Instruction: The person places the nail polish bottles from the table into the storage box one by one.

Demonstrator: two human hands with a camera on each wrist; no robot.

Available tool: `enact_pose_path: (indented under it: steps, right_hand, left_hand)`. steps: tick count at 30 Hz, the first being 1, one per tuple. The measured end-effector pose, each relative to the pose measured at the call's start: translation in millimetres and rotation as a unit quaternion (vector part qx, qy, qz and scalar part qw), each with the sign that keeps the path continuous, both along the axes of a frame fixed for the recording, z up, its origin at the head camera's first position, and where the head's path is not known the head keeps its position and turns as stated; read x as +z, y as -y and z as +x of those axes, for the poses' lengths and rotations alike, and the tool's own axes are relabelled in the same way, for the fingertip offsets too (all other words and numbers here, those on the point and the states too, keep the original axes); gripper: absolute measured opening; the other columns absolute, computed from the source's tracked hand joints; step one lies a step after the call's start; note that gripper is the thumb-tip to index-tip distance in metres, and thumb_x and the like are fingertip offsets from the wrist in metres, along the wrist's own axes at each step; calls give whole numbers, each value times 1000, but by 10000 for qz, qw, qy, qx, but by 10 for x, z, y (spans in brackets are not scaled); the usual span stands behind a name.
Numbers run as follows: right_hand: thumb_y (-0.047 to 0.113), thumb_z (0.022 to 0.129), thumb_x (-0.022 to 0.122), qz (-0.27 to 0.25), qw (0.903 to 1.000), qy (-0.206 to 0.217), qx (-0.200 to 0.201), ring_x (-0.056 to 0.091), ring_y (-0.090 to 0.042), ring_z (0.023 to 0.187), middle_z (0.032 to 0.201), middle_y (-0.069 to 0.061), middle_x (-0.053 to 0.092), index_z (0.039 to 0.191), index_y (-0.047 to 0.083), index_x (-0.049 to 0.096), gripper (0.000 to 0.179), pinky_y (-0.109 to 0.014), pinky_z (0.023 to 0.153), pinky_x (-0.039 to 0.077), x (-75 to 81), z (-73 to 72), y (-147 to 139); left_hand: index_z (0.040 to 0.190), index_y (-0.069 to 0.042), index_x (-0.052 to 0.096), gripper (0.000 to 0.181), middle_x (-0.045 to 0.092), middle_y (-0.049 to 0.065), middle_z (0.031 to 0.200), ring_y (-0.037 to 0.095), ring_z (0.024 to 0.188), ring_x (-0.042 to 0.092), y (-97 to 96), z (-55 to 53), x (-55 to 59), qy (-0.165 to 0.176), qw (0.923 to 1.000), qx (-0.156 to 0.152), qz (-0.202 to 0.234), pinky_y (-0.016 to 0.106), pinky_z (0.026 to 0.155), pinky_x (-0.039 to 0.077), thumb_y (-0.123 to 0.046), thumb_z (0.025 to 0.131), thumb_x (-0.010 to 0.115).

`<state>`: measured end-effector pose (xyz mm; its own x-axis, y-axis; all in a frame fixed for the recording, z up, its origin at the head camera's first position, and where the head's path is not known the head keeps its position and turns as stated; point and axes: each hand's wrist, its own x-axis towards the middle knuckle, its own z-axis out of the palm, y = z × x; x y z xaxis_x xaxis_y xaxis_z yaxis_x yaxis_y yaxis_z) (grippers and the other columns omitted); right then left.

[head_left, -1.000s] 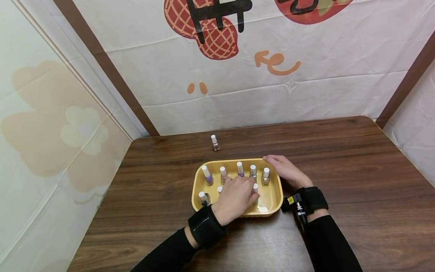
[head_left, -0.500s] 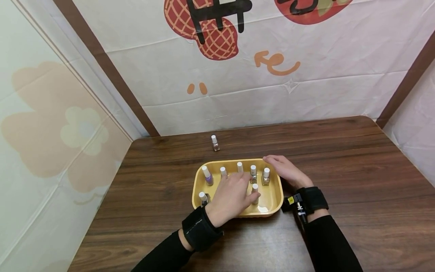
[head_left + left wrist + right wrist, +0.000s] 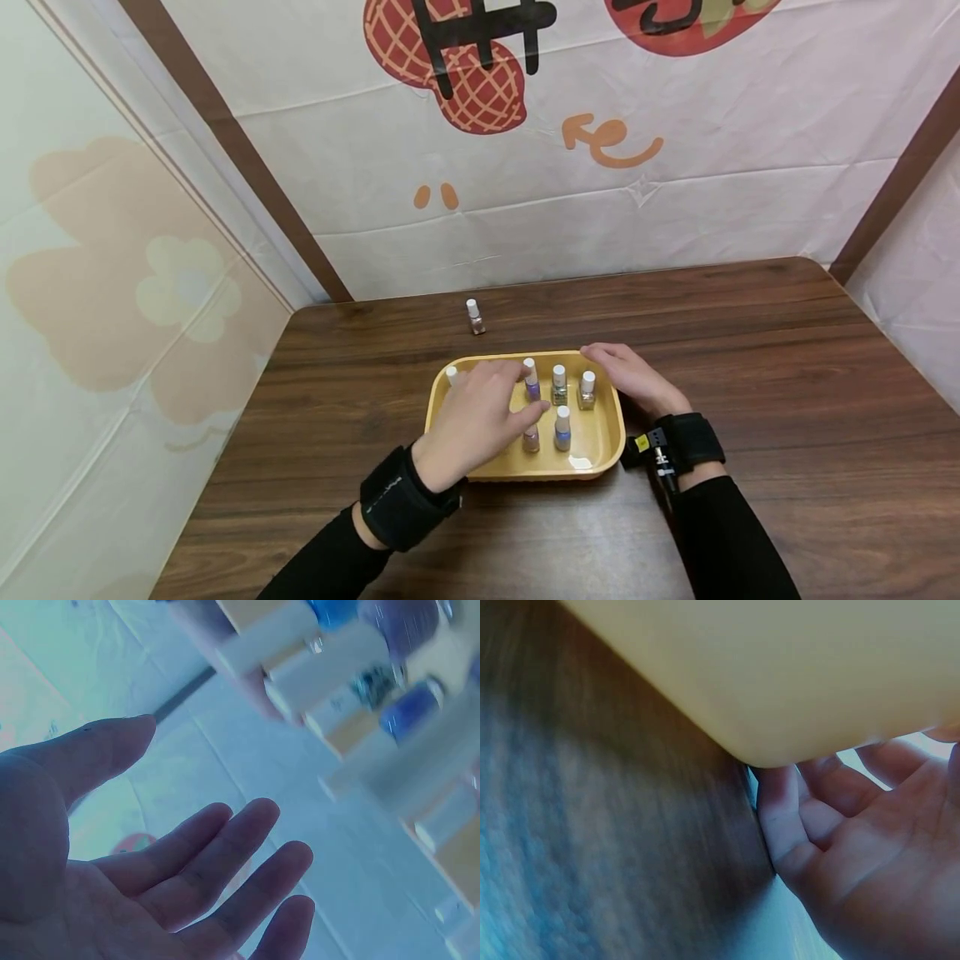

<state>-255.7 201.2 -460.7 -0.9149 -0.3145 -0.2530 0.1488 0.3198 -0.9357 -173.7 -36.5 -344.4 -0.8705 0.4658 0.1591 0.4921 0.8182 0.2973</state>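
My left hand [image 3: 480, 417] is over the left part of a yellow tray [image 3: 600, 458], fingers loosely spread. The left wrist view shows its palm and fingers [image 3: 247, 862] with nothing in them. Small nail polish bottles with white caps stand upright in the tray: a purple one [image 3: 532, 382], a greenish one [image 3: 559, 387], a clear-looking one [image 3: 587, 390], a blue one [image 3: 562, 429] and a pinkish one [image 3: 531, 438]. Others are hidden under the left hand. My right hand [image 3: 637, 379] rests against the tray's far right corner, its fingers along the outer wall in the right wrist view.
One more nail polish bottle [image 3: 476, 317] stands on the brown wooden table [image 3: 750, 350], behind the tray. A printed white cloth [image 3: 570, 233] hangs beyond the table's far edge, with another cloth [image 3: 112, 375] at the left.
My left hand has drawn back to the left from among the bottles and its fingers have spread, uncovering the front blue and pinkish bottles. My right hand has stayed at the tray's corner.
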Motion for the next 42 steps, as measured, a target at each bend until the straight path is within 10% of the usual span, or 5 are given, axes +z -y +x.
enact_pose_path:
  steps: [8, 20, 35, 42]
  right_hand:
    - [33, 104, 35, 66, 9999, 70, -31, 51, -34, 128, 142, -24, 46, 142, 0, 43, 51, -42, 101, 50, -34, -7, -27]
    - [34, 103, 36, 19, 9999, 99, -81, 58, -27, 118, 133, -20, 55, 136, 3, 51, 48, -36, 94, 54, -25, -12, -36]
    - [36, 103, 39, -70, 9999, -1, -140, 58, -25, 115, 130, -18, 57, 130, 5, 57, 45, -35, 91, 55, -11, -36, -12]
    - [34, 103, 37, -28, 9999, 20, -142, 54, -27, 124, 137, -18, 52, 134, 5, 54, 46, -37, 97, 52, -22, -49, -24]
  left_hand:
    - [116, -7, 65, 39, 68, 10, 116, 25, 106, 64, 236, -437, 62, 940, 9924, 695, 393, 40, 88, 54, -36, 90, 66]
    - [115, -1, 63, 35, 65, 15, 114, 29, 106, 62, 580, -1188, -239, 1014, 9853, 1130, 787, 43, 89, 52, -28, 92, 63]
    - [119, 4, 60, 37, 64, 18, 109, 27, 90, 56, 655, -1788, -575, 1125, 9847, 1325, 85, 38, 79, 50, -22, 92, 58]
    - [128, 2, 54, 42, 63, 18, 119, 31, 105, 60, 583, -1893, -608, 1290, 9829, 1300, -213, 43, 90, 52, -21, 94, 58]
